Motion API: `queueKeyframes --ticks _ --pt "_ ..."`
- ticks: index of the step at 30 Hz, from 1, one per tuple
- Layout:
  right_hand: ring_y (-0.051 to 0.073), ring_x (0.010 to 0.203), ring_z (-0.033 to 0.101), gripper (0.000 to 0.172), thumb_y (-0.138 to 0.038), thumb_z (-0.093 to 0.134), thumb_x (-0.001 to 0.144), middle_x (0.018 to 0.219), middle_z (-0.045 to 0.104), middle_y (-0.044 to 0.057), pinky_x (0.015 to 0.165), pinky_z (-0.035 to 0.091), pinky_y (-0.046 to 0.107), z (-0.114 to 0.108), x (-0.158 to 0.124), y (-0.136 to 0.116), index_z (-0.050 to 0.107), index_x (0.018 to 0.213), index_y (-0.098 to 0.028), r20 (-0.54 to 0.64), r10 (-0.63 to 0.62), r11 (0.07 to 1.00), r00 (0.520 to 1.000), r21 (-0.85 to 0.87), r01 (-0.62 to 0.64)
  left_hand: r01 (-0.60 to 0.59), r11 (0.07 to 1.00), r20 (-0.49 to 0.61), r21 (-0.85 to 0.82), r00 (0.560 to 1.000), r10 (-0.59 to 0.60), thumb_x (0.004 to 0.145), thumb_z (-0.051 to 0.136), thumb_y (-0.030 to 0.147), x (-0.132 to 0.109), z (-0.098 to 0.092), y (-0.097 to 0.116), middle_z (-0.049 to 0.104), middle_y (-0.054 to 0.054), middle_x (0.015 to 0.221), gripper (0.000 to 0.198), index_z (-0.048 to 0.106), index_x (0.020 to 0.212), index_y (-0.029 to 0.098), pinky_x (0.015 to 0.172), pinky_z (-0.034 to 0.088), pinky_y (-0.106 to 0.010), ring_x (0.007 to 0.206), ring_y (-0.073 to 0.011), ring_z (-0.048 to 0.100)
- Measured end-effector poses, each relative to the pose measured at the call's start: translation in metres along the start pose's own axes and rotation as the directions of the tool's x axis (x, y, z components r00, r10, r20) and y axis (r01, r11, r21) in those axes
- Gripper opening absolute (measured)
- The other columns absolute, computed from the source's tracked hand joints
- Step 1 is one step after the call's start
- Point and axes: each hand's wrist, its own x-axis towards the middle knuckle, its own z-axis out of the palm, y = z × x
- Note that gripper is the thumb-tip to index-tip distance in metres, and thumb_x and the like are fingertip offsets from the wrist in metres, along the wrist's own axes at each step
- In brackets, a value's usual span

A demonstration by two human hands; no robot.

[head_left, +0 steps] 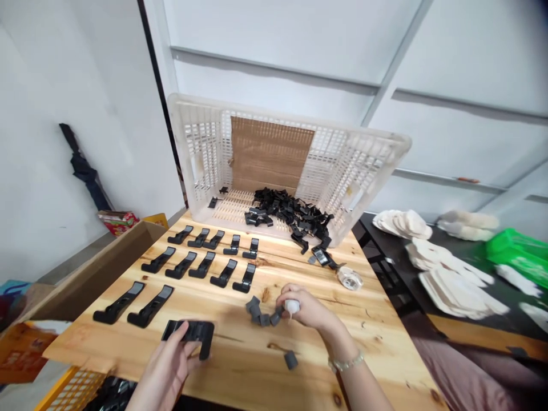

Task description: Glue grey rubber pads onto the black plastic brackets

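My left hand (170, 355) is closed on an L-shaped black plastic part (204, 332), just above the table's near edge. My right hand (309, 308) grips a small white bottle (292, 306), its thin tip pointing toward me. Right beside those fingers lies a cluster of small grey pads (256, 310). A single grey pad (290, 359) sits closer to me. On the left of the wooden table (240, 365), several similar black parts (150, 305) are laid out in three rows, with grey patches on their upper ends.
A white plastic crate (184, 160) lies on its side at the back, black parts (282, 208) spilling from it. A tape roll (349, 278) is at the right. Below the left edge stand a cardboard box (85, 274) and a yellow basket (64, 394). White pieces (458, 291) cover a dark table.
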Motion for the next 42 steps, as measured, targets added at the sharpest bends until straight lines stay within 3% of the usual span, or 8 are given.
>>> queueKeyframes --ticks 4,9,13,17,21,31,38,42 --pt "0.018 0.078 0.056 0.021 -0.032 0.078 0.063 0.079 0.063 0.003 0.076 0.046 0.032 0.006 0.002 -0.003 0.069 0.075 -0.018 -0.028 0.079 0.987 0.996 0.143 -0.074 0.103 0.994 0.126 -0.027 0.987 -0.098 0.077 0.069 0.03 0.0 0.017 0.002 0.073 -0.011 0.094 0.023 0.064 0.093 0.015 0.065 0.059 -0.036 0.086 -0.0259 0.07" --pt "0.012 0.06 0.048 0.042 -0.053 0.076 0.064 0.064 0.056 -0.001 0.06 0.04 0.027 0.001 0.005 -0.03 0.058 0.073 -0.016 -0.182 0.169 0.922 0.969 0.376 -0.09 0.044 0.988 0.388 0.146 0.917 -0.098 0.077 0.069 0.04 0.013 0.063 0.017 0.07 -0.007 0.081 0.028 0.06 0.086 0.015 0.057 0.05 -0.027 0.079 -0.023 0.069" --pt "0.009 0.054 0.041 0.039 -0.047 0.079 0.063 0.059 0.051 -0.003 0.055 0.032 0.025 -0.024 0.014 -0.081 0.059 0.073 -0.015 -0.344 0.165 0.885 0.924 0.465 0.015 -0.196 0.947 0.62 0.253 0.785 -0.003 0.083 0.062 0.042 0.023 0.118 0.053 0.062 0.0 0.067 0.026 0.054 0.087 0.018 0.051 0.038 -0.02 0.062 -0.0134 0.06" --pt "0.009 0.055 0.041 0.034 -0.043 0.078 0.065 0.059 0.05 -0.003 0.054 0.03 0.025 -0.051 0.023 -0.144 0.06 0.078 -0.017 -0.475 0.087 0.835 0.876 0.514 0.195 -0.374 0.911 0.781 0.173 0.615 0.104 0.085 0.06 0.04 0.012 0.18 0.102 0.062 0.0 0.075 0.023 0.055 0.091 0.018 0.049 0.032 -0.019 0.062 -0.0107 0.055" --pt "0.01 0.054 0.042 0.027 -0.04 0.075 0.069 0.053 0.048 -0.004 0.055 0.032 0.025 -0.056 0.022 -0.19 0.06 0.073 -0.018 -0.575 -0.064 0.754 0.816 0.507 0.417 -0.448 0.893 0.857 0.032 0.473 0.206 0.086 0.057 0.04 -0.008 0.21 0.132 0.066 -0.003 0.083 0.025 0.06 0.099 0.019 0.047 0.031 -0.02 0.058 -0.0103 0.052" --pt "0.008 0.055 0.038 0.036 -0.043 0.081 0.064 0.059 0.047 -0.004 0.054 0.03 0.024 -0.028 0.046 -0.192 0.057 0.072 -0.018 -0.584 -0.026 0.706 0.811 0.564 0.429 -0.574 0.813 0.834 0.096 0.493 0.25 0.084 0.054 0.038 0.002 0.205 0.137 0.066 -0.006 0.102 0.03 0.06 0.109 0.023 0.059 0.049 -0.027 0.08 -0.02 0.061" --pt "0.009 0.059 0.041 0.037 -0.044 0.083 0.063 0.061 0.054 -0.002 0.056 0.03 0.024 -0.037 0.047 -0.181 0.059 0.074 -0.017 -0.56 -0.024 0.719 0.828 0.566 0.403 -0.639 0.746 0.863 0.188 0.47 0.185 0.08 0.066 0.042 0.013 0.209 0.133 0.059 0.001 0.071 0.032 0.061 0.103 0.02 0.05 0.036 -0.022 0.055 -0.0106 0.045" --pt "0.009 0.061 0.042 0.037 -0.042 0.083 0.065 0.064 0.054 -0.003 0.059 0.031 0.023 -0.037 0.047 -0.179 0.061 0.08 -0.016 -0.571 -0.012 0.76 0.821 0.528 0.378 -0.686 0.713 0.851 0.143 0.453 0.265 0.083 0.064 0.042 0.013 0.212 0.133 0.059 0.0 0.072 0.026 0.063 0.086 0.017 0.054 0.036 -0.022 0.057 -0.0096 0.045"
